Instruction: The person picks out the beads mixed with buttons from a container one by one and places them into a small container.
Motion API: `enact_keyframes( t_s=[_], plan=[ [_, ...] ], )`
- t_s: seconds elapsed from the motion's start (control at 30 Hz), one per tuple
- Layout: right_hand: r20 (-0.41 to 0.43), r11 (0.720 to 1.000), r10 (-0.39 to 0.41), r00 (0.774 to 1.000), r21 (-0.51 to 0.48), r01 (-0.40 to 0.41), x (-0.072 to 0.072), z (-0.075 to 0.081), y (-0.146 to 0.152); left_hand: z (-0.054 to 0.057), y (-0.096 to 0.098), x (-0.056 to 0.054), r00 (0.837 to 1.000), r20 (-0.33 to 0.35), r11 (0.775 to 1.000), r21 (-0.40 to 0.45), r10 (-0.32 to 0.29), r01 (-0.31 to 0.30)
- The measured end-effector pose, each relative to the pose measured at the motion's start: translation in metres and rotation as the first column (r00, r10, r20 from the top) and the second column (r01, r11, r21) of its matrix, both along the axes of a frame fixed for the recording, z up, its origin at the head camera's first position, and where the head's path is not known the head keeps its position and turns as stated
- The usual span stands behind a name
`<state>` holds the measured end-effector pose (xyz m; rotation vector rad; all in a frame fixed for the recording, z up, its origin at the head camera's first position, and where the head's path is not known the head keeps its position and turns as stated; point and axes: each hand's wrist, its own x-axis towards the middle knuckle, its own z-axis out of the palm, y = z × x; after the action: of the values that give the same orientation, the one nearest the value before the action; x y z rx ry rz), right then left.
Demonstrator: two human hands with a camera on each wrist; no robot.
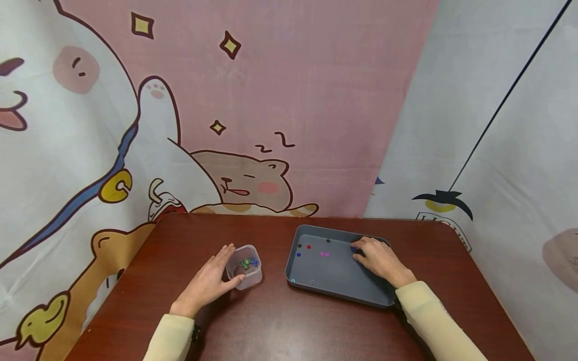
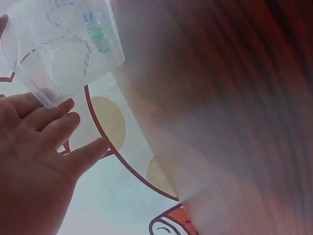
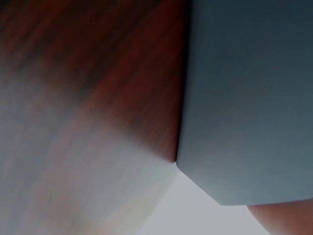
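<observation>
A small clear plastic box (image 1: 253, 279) stands on the table, with green and blue beads (image 1: 247, 262) inside. My left hand (image 1: 205, 285) holds it at its left side, thumb at the near side and fingers along the far left. In the left wrist view the fingers (image 2: 58, 125) extend beside the box (image 2: 58, 58). Inside a grey tray (image 1: 338, 293), my right hand (image 1: 381, 260) reaches in from the right. Its index fingertip touches a dark blue bead (image 1: 353, 249), thumb apart from the finger. The right wrist view mostly shows the tray's outer wall (image 3: 249, 107).
Loose beads lie in the tray: a red bead (image 1: 309, 246), two pink beads (image 1: 324, 254), a blue bead (image 1: 298, 254), dark beads (image 1: 328, 240), a cyan bead (image 1: 293, 281) and a grey ring-shaped bead (image 1: 312, 282). A printed cloth (image 1: 325, 125) hangs behind the brown table (image 1: 271, 326).
</observation>
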<state>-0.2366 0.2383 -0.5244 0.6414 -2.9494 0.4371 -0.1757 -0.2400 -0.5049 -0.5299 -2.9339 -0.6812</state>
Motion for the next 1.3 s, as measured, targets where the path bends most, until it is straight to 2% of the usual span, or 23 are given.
enact_keyframes(
  t_s=[0.67, 0.93, 1.17, 1.3],
  plan=[
    [-0.002, 0.999, 0.003, 1.0, -0.042, -0.003, 0.001, 0.004, -0.001, 0.0, -0.001, -0.001, 1.0, 0.002, 1.0, -0.007, -0.006, 0.006],
    [-0.041, 0.993, 0.003, 0.999, -0.117, -0.008, 0.007, 0.023, 0.004, 0.003, 0.0, -0.001, 1.0, 0.016, 1.0, -0.023, -0.014, 0.015],
    [-0.072, 0.989, -0.009, 0.997, -0.145, -0.002, 0.011, 0.044, 0.003, 0.003, -0.001, -0.001, 0.999, -0.028, 0.996, -0.085, -0.02, 0.018],
    [-0.096, 0.985, -0.005, 0.995, -0.171, -0.011, 0.014, 0.05, -0.001, 0.002, 0.0, 0.0, 0.999, -0.029, 0.996, -0.085, -0.014, 0.012]
  ],
)
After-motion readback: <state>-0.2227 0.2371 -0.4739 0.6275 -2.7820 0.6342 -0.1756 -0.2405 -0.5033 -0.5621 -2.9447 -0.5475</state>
